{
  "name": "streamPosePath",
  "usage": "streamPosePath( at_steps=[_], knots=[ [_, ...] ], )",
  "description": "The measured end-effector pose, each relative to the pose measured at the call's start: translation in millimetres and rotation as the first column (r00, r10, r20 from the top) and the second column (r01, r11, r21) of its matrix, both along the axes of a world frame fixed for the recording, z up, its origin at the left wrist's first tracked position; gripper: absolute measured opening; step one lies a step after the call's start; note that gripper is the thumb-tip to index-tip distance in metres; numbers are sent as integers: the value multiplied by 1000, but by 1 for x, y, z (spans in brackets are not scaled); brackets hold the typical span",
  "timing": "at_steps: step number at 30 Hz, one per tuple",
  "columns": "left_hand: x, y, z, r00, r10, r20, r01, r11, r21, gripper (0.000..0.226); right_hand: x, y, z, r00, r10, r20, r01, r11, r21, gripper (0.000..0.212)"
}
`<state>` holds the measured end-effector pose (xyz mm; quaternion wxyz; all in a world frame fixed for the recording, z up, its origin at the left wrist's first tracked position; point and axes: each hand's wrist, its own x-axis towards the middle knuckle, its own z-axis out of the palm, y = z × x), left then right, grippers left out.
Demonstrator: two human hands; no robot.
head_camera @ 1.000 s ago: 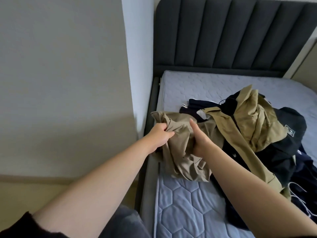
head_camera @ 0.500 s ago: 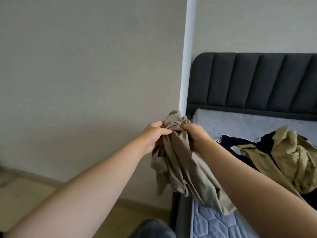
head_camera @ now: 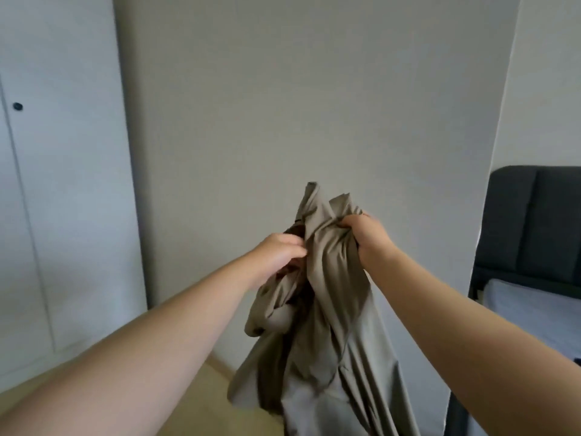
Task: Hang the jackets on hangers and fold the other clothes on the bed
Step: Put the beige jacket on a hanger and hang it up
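Note:
A khaki jacket point(head_camera: 333, 316) hangs bunched in the air in front of a plain wall, its lower part trailing down out of view. My right hand point(head_camera: 366, 236) grips a fistful of fabric near its top. My left hand point(head_camera: 279, 256) pinches a fold at the jacket's left edge, a little lower. A dark lining shows between the folds by my left hand. No hanger is in view.
The bed's dark padded headboard point(head_camera: 534, 228) and a strip of grey mattress point(head_camera: 531, 309) sit at the right edge. A white wardrobe point(head_camera: 63, 184) with a black knob point(head_camera: 17, 106) stands at left. Pale wooden floor point(head_camera: 201, 401) shows below.
Both hands lifted the khaki jacket off the pile on the bed and carried it up and left. My view turned left, so the clothes pile left the frame.

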<state>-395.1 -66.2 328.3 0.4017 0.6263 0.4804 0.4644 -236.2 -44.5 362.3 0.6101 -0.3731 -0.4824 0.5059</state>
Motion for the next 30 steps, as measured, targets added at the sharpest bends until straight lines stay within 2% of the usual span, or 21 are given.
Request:
streamPosePath(
  at_steps=[2, 3, 4, 6, 8, 9, 11, 12, 13, 14, 17, 20, 22, 23, 24, 25, 26, 28, 30],
  knots=[
    [-28, -11, -3, 924, -24, -383, 4, 999, -54, 26, -8, -2, 5, 1000, -7, 5, 7, 1000, -25, 20],
    [-40, -14, -6, 866, -2, -500, -27, 998, -52, 25, -11, -5, 7, 1000, -2, 5, 2, 999, -44, 18],
    [-49, -16, -9, 823, 67, -564, -83, 997, -2, 24, -13, -9, 7, 1000, 8, -8, -9, 998, -61, 23],
    [-61, -15, -16, 765, 312, -563, -248, 950, 189, 21, -20, -17, 7, 999, 3, -33, -5, 998, -68, 29],
    [-65, -14, -22, 732, 522, -438, -415, 852, 320, 11, -25, -26, 5, 999, -21, -36, 19, 999, -50, 29],
    [-65, -14, -24, 732, 578, -360, -476, 812, 337, 16, -27, -30, 4, 999, -30, -41, 28, 999, -42, 30],
    [-62, -14, -27, 766, 590, -256, -507, 799, 325, 54, -30, -36, 4, 998, -38, -56, 36, 999, -33, 37],
    [-60, -15, -28, 798, 567, -203, -497, 810, 310, 66, -31, -39, 3, 997, -39, -61, 37, 999, -29, 43],
    [-58, -16, -29, 827, 543, -144, -488, 821, 295, 69, -32, -41, 3, 997, -43, -59, 42, 999, -20, 46],
    [-55, -18, -29, 848, 524, -77, -487, 828, 278, 63, -33, -42, 2, 998, -48, -47, 48, 999, -6, 48],
    [-57, -25, -28, 847, 523, 90, -523, 793, 313, 13, -32, -45, -1, 997, -81, -4, 81, 997, 18, 51],
    [-63, -30, -30, 789, 610, -71, -527, 732, 433, 20, -26, -46, -3, 993, -108, -46, 109, 994, 14, 48],
    [-62, -32, -30, 818, 569, -84, -496, 772, 397, 20, -21, -44, -3, 992, -112, -60, 112, 994, 7, 52],
    [-59, -32, -29, 867, 498, 2, -470, 818, 332, 22, -19, -41, -3, 993, -108, -50, 108, 994, 3, 55],
    [-56, -32, -25, 904, 401, 147, -426, 874, 235, 24, -17, -39, -5, 995, -98, -24, 98, 995, -1, 56],
    [-53, -33, -20, 902, 287, 322, -343, 930, 131, 23, -16, -36, -6, 997, -80, 10, 80, 997, -5, 57],
    [-50, -31, -15, 852, 178, 493, -231, 972, 48, 21, -14, -33, -9, 997, -60, 45, 61, 998, -6, 58],
    [-50, -28, -5, 672, 63, 738, -66, 998, -26, 23, -11, -29, -14, 993, -18, 115, 19, 1000, -8, 60],
    [-50, -22, 1, 588, 76, 805, -47, 997, -60, 24, -9, -23, -22, 984, 37, 172, -33, 999, -26, 60]
  ],
)
